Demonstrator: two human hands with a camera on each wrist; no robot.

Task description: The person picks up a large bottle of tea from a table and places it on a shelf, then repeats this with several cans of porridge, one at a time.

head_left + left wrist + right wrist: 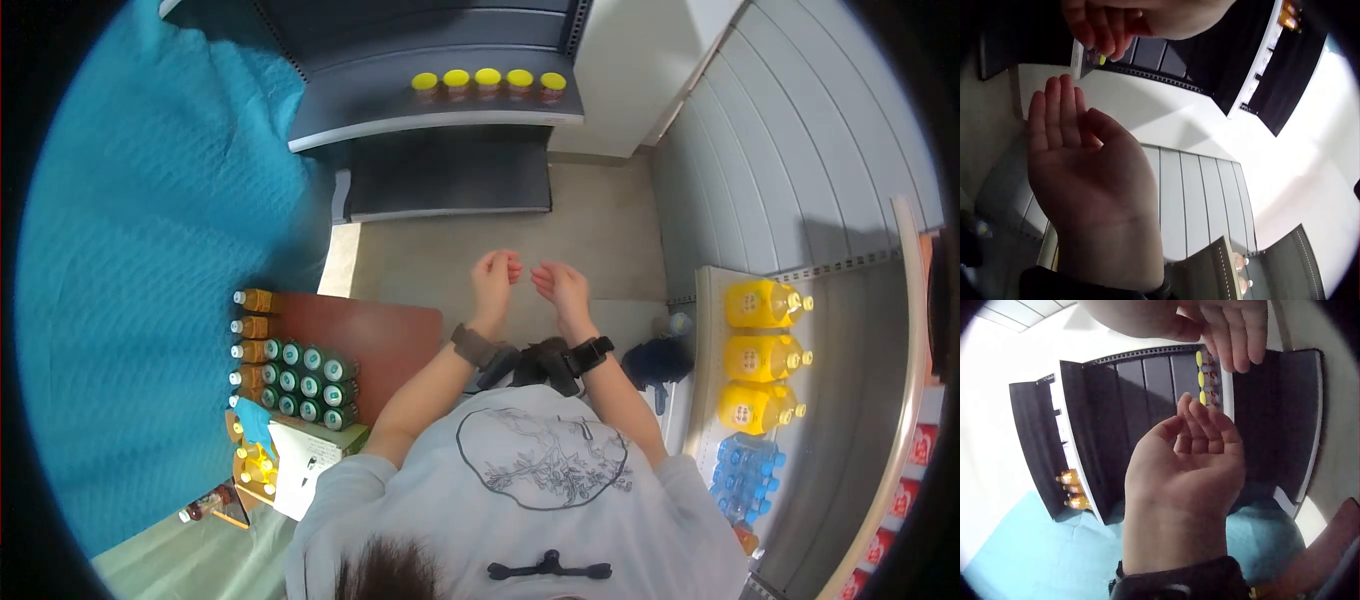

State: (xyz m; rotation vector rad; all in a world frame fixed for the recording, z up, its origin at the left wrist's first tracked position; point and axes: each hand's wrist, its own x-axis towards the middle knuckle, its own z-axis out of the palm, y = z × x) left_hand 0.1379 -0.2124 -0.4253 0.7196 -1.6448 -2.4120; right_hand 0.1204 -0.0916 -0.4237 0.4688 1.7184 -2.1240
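Head view, left to right: well left of the left hand [495, 285], white-capped bottles of amber drink [258, 327] line the red-brown table [385, 335]. Beside them, nearer that hand, stand rows of green cans [312, 358], their lettering too small to read. The left hand is unclenched, fingers loosely bent, gripping nothing. Beyond both hands, five yellow-lidded jars [488, 82] with reddish-brown contents stand on a dark shelf [350, 100]. The right hand [565, 292] is likewise empty, fingers extended, near the left. Farther right are yellow bottles [757, 358] with unreadable labels, blue-capped clear bottles [742, 475], and red packages [905, 497] bearing illegible white writing.
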